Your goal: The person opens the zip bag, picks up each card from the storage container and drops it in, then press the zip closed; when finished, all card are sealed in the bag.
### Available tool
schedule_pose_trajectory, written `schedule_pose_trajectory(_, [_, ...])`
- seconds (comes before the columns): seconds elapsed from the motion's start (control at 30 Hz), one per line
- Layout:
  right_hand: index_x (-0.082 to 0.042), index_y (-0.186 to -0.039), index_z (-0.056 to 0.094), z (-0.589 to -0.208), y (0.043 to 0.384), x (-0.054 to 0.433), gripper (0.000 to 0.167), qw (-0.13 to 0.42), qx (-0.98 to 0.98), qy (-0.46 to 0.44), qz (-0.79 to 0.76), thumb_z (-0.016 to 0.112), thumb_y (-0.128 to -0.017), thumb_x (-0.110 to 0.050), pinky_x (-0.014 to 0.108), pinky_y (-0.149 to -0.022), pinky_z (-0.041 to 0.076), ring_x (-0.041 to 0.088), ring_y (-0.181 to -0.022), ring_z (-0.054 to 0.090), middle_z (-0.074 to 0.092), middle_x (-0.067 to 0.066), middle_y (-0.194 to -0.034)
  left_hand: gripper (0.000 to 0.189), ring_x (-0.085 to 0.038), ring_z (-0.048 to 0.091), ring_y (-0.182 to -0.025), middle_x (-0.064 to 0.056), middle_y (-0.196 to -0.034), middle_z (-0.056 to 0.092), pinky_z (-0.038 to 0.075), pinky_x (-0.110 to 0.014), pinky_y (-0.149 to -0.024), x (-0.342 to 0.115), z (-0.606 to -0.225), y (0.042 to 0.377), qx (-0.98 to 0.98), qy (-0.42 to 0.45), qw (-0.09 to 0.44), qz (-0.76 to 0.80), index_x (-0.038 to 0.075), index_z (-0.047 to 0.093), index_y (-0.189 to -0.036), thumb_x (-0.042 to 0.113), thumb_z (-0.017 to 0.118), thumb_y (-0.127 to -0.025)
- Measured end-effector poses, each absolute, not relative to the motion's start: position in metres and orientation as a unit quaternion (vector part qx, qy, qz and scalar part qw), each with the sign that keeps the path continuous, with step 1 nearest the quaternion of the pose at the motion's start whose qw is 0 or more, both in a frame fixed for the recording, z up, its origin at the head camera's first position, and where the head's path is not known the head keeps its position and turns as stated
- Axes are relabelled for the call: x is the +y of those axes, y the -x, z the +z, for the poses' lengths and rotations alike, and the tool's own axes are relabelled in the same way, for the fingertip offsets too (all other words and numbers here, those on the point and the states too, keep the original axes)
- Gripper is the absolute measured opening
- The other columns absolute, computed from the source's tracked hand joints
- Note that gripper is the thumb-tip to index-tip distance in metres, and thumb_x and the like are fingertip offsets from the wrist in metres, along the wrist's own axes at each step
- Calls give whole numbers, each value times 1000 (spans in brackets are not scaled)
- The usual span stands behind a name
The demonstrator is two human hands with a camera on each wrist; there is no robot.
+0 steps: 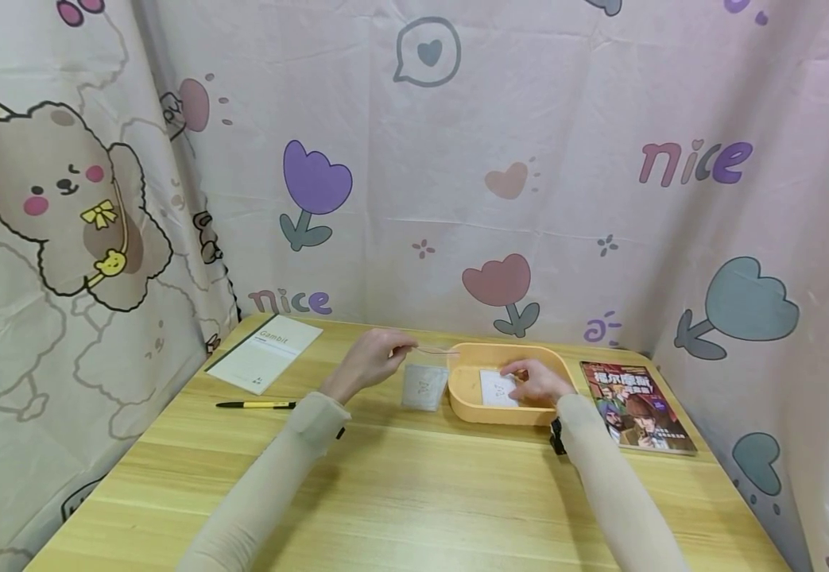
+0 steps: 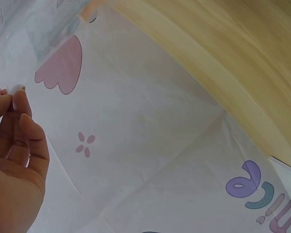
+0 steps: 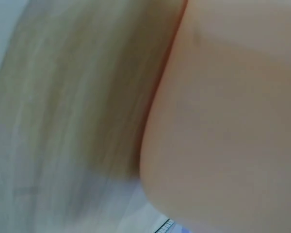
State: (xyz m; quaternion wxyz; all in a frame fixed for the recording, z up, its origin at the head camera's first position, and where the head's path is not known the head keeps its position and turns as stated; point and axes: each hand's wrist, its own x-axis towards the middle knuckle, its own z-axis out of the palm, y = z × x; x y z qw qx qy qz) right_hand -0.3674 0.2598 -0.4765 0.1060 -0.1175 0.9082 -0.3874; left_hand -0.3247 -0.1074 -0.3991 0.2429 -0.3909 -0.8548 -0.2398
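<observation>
In the head view my left hand (image 1: 374, 361) pinches a thin clear plastic piece with a red line along it, which reaches toward the yellow-orange tray (image 1: 503, 415). The left wrist view shows the left thumb and fingertips together on this clear plastic (image 2: 14, 65). My right hand (image 1: 541, 383) reaches into the tray, fingers and thumb at the right side of a white card (image 1: 494, 387) with a small brown drawing. A similar card in a clear bag (image 1: 424, 388) lies on the table, left of the tray. The right wrist view shows mostly the tray's blurred outer wall (image 3: 218, 121).
A pale notebook (image 1: 265, 354) lies at the table's back left, with a yellow and black pen (image 1: 255, 405) in front of it. A comic-style magazine (image 1: 639, 407) lies right of the tray. A printed curtain (image 1: 414, 159) hangs behind the wooden table (image 1: 414, 492).
</observation>
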Motion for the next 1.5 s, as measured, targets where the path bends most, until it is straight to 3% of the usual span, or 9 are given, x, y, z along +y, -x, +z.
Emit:
schedule_pose_trajectory(0.23, [-3,-127,64,-478,367,258,60,88,914,151,-365,77,-69,8,50,-96,45,33,-108,50,53,21,-132,13,-8,61,-69,-3,-87,75,54,-25,-65,-108,-399,326,-853,394,245,-241,9,76,-95,2,67,-90])
schedule_pose_trajectory(0.43, [1,-133,57,-477,368,259,69,73,913,184,-356,74,-68,12,32,-80,48,29,-96,53,56,21,-117,14,-9,63,-71,-4,-88,75,55,-25,-67,-108,-399,325,-854,394,240,-239,9,76,-96,2,66,-90])
schedule_pose_trajectory(0.67, [0,-132,59,-476,369,261,63,76,901,179,-388,71,-71,14,30,-73,53,25,-89,60,64,19,-111,15,-12,66,-74,-8,-91,75,57,-27,-69,-109,-400,325,-852,395,237,-247,6,76,-97,-1,65,-90])
schedule_pose_trajectory(0.83, [10,-134,51,-469,367,260,59,81,877,210,-424,65,-77,18,34,-63,55,30,-78,63,65,31,-103,16,-11,66,-73,-7,-92,75,57,-26,-69,-110,-399,324,-855,391,234,-248,7,76,-98,0,65,-90])
schedule_pose_trajectory(1.07, [-3,-137,55,-469,367,264,58,84,870,172,-455,67,-81,8,28,-65,55,23,-83,61,61,23,-109,15,-11,66,-73,-5,-91,75,57,-26,-69,-110,-401,325,-853,394,242,-241,6,76,-97,0,65,-90])
schedule_pose_trajectory(1.2, [-4,-140,52,-467,365,265,58,104,848,149,-498,63,-84,8,28,-62,56,23,-80,61,60,23,-105,14,-11,66,-74,-4,-91,75,57,-26,-70,-111,-402,326,-853,394,243,-240,6,76,-98,1,65,-90])
schedule_pose_trajectory(1.5, [-2,-145,44,-460,360,262,60,103,813,146,-554,61,-88,6,35,-69,60,22,-80,64,57,27,-112,15,-11,67,-74,-4,-92,76,58,-27,-70,-109,-401,325,-855,392,241,-241,7,76,-98,1,65,-90])
